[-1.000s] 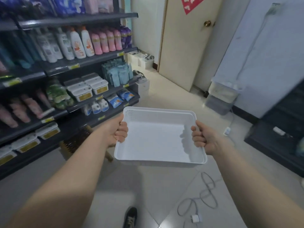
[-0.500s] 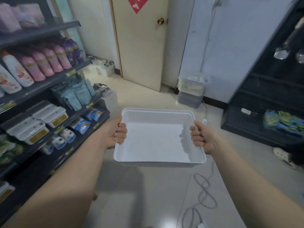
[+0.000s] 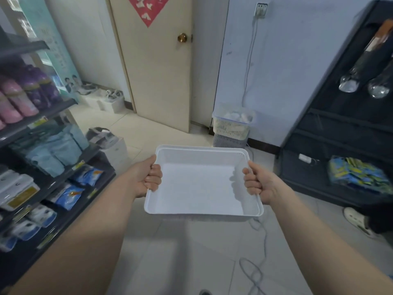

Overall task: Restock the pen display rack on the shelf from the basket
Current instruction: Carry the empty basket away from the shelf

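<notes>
Both left hand (image 3: 146,179) and right hand (image 3: 258,184) still grip basket (image 3: 202,188); door (image 3: 157,71) now ahead.

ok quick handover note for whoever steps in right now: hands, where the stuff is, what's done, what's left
Left hand: grips the basket's left rim.
Right hand: grips its right rim.
Basket: white, held roughly level over the floor, with nothing visible inside.
Around: stocked shelves on the left, dark rack on the right. No pens or pen rack in view.
Done: the empty basket suggests its load is already out, though the rack can't be checked.
Left: probably find the pen rack, confirm it's full, and put the basket away.
</notes>
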Motion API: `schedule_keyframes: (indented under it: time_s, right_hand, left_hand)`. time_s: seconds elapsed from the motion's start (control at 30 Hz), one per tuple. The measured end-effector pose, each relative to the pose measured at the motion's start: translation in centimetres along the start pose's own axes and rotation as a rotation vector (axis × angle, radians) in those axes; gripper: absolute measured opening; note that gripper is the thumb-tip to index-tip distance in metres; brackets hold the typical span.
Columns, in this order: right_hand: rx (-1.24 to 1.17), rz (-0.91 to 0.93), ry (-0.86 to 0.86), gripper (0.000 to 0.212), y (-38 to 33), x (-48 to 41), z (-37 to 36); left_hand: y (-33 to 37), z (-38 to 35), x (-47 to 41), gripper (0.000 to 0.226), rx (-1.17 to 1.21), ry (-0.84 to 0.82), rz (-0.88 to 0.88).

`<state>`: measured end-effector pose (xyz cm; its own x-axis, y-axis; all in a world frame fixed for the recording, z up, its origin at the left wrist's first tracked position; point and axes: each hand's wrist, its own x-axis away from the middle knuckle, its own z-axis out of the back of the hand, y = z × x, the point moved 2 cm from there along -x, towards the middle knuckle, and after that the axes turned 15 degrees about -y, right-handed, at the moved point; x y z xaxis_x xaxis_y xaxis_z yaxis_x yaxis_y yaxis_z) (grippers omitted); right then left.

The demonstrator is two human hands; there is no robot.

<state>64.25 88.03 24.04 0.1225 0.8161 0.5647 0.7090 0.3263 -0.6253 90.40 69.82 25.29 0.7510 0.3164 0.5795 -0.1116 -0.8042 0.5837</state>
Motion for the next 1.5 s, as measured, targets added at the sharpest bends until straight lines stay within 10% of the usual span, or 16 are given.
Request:
schedule_keyframes:
  time_s: [1.5]
  right_hand:
    - [-0.161,0.153,0.258,0.039,-43.1,-40.0,13.9]
  left_hand:
    - [42.2,-8.3,-56.1,0.048,-0.268,-0.174,0.160]
